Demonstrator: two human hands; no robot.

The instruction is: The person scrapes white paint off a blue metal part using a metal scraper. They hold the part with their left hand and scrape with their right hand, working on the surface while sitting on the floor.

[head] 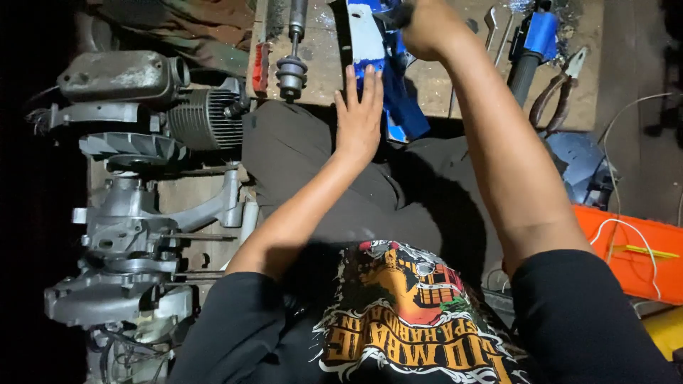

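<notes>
Left hand (359,117) lies flat, fingers spread, steadying the blue part (398,99) on the surface (441,85); right hand (427,28) grips what looks like a dark tool, work apparently midway.

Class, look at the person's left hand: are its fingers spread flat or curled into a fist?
Spread flat. The left hand lies open, fingers straight, pressing on the blue part.

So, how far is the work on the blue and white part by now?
Done: cannot tell. In hand: the left hand lies flat, fingers spread, on the blue and white metal part on the wooden board; the right hand grips a dark tool above it. Left: the grey finned engine stands apart, untouched.
</notes>
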